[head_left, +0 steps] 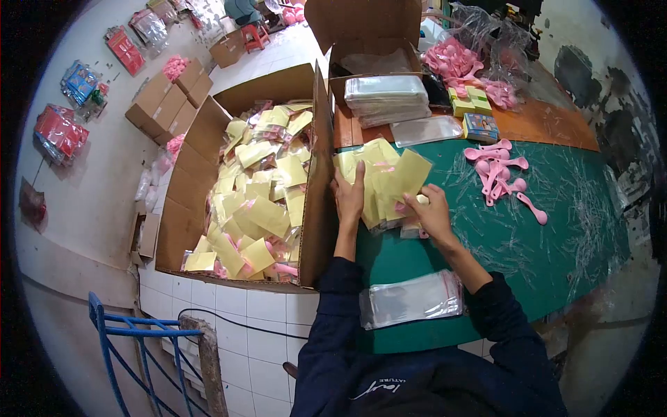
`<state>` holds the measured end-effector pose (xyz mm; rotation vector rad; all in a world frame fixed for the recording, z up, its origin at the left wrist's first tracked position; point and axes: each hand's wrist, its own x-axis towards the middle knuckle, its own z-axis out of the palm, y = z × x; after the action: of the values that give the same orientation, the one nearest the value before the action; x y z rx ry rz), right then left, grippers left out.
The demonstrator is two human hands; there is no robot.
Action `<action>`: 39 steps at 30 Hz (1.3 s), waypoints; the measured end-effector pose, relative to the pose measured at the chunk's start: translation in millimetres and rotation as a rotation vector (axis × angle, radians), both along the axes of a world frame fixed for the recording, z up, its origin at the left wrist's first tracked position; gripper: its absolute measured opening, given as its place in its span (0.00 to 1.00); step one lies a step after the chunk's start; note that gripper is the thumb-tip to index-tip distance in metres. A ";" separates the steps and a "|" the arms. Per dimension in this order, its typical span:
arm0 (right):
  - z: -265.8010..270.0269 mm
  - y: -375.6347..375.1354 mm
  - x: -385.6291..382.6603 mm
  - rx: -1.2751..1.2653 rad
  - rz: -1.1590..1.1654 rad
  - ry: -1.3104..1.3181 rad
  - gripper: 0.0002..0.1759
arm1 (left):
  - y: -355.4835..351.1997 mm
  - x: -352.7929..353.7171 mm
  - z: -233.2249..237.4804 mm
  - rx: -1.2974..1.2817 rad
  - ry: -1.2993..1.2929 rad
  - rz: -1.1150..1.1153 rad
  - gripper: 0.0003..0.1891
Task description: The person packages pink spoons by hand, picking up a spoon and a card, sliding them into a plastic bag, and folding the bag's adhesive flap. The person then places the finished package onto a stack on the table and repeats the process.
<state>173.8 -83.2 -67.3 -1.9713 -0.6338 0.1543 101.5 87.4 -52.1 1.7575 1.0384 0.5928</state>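
Observation:
On the green tabletop lies a heap of clear packets with pale yellow cards [377, 154], beside the big box. My left hand [351, 196] rests along the heap's left side, fingers extended and thumb raised. A packet with a yellow card [410, 172] stands tilted at the heap's right, pinched at its lower edge between the thumb and fingers of my right hand [432, 214]. Some pink shows inside it. Nearer my body lies a stack of clear plastic bags [413, 300]. Pink scoops [495, 174] lie loose to the right of my right hand.
An open cardboard box [187, 201] full of yellow-card packets stands left of the table. Behind are stacked clear bags [388, 97], small boxes [481, 127] and more pink scoops [455, 62]. Plastic strips [514, 243] litter the tabletop. A blue metal frame [139, 330] stands at lower left.

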 end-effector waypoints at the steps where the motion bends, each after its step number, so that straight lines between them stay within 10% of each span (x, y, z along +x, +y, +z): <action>1: 5.0 5.2 -0.9 0.028 0.007 0.013 0.20 | 2.6 -1.3 -6.4 0.040 -0.022 -0.026 0.45; 5: 16.6 27.0 -4.2 0.074 0.020 0.098 0.19 | -4.8 -11.4 -6.5 0.102 -0.054 -0.066 0.40; 13: 18.9 36.8 19.5 -0.017 0.204 0.124 0.13 | -4.7 -6.0 -16.9 -0.611 -0.753 -0.321 0.49; 30: 231.9 -3.1 -18.4 0.454 0.608 0.223 0.09 | -66.4 -65.1 203.6 -0.099 -0.988 -0.381 0.43; 39: 237.1 199.4 -60.4 0.366 0.806 -0.141 0.23 | 126.5 -155.6 215.9 0.270 -0.570 -0.044 0.49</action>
<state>113.5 116.3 169.8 -1.2948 -1.4183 0.3607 -54.1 213.9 163.8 1.6803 0.5373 1.1661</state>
